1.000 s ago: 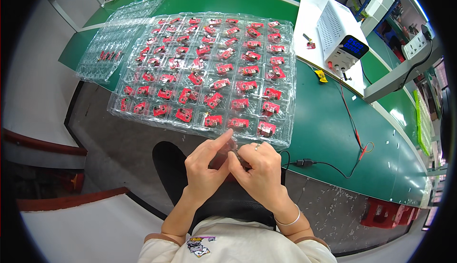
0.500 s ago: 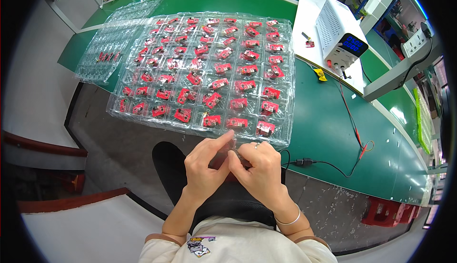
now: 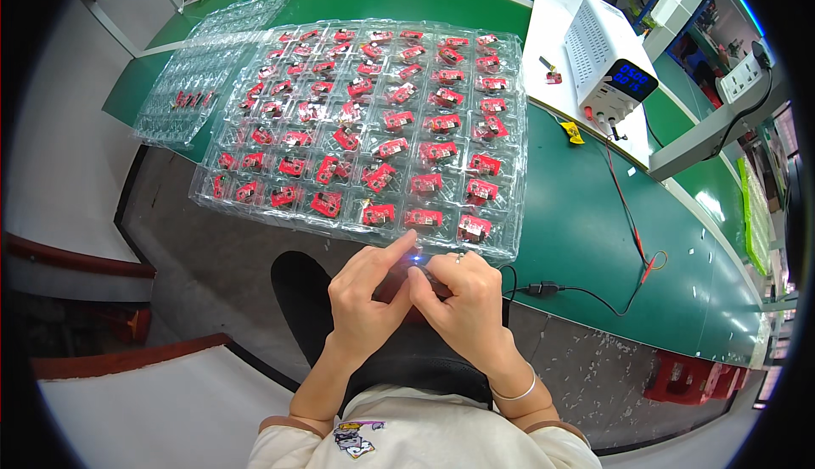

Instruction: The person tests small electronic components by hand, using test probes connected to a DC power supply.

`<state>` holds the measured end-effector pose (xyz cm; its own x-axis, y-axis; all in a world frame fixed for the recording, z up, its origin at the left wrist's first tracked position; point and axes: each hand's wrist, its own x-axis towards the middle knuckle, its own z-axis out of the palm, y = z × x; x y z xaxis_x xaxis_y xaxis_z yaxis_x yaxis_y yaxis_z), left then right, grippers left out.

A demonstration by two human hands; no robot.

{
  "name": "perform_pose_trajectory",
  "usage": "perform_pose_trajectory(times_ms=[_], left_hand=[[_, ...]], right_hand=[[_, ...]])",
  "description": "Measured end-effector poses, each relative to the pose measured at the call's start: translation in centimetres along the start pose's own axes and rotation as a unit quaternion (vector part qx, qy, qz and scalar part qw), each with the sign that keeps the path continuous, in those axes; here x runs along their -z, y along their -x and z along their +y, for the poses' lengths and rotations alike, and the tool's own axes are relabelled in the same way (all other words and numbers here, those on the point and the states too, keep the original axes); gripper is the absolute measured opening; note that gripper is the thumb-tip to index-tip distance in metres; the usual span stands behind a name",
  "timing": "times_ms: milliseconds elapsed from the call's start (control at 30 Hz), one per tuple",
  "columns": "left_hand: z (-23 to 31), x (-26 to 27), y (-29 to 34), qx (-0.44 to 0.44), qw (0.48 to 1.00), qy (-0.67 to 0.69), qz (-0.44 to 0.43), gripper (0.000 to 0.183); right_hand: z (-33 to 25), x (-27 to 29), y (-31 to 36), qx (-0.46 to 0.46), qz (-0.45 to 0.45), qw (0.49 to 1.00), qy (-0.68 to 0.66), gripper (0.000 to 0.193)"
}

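In front of my lap, at the tray's near edge, my two hands meet around a small piece with a lit blue-white light [image 3: 416, 258]. It looks like a small circuit board, though fingers hide most of it. My left hand [image 3: 367, 289] is closed on it, index finger stretched along its far side. My right hand [image 3: 461, 293] is closed beside it, thumb against the piece; what its curled fingers grip is hidden. A thin black cable [image 3: 586, 291] runs behind the right hand. Just beyond lies a clear plastic tray [image 3: 514, 151] holding many red circuit boards [image 3: 424, 218] in compartments.
Another clear tray [image 3: 161, 125] lies at the left, with several red pieces. A white power supply [image 3: 592, 40] with a lit blue display stands on a white board [image 3: 543, 23] at the back right. Red leads [image 3: 624, 202] hang across the green table [image 3: 577, 231].
A blue-white light has come on between my fingers, and the lower row of the power supply's display has changed. My hands have hardly moved.
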<state>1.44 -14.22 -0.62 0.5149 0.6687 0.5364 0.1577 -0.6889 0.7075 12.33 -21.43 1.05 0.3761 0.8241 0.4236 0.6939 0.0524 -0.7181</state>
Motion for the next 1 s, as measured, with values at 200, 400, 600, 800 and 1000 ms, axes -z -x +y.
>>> perform_pose_trajectory(times_ms=[200, 400, 600, 800, 1000], left_hand=[[0.31, 0.11, -0.04, -0.003, 1.000, -0.009, 0.000, 0.042], [0.42, 0.01, 0.01, 0.008, 1.000, -0.015, -0.006, 0.039], [0.44, 0.10, 0.23, 0.020, 1.000, -0.020, -0.001, 0.039], [0.61, 0.17, 0.00, 0.003, 1.000, -0.013, 0.001, 0.040], [0.28, 0.13, -0.02, -0.002, 1.000, -0.009, 0.006, 0.043]], right_hand=[[-0.02, 0.15, -0.01, -0.008, -0.001, 1.000, -0.019, 0.027], [-0.16, 0.10, -0.01, -0.017, 0.020, 0.998, -0.050, 0.020], [-0.04, -0.25, 0.37, -0.012, 0.008, 0.999, -0.044, 0.020], [-0.60, 0.22, 0.13, -0.003, 0.019, 0.999, -0.048, 0.025], [-0.52, 0.02, 0.14, -0.002, 0.022, 0.999, -0.044, 0.028]])
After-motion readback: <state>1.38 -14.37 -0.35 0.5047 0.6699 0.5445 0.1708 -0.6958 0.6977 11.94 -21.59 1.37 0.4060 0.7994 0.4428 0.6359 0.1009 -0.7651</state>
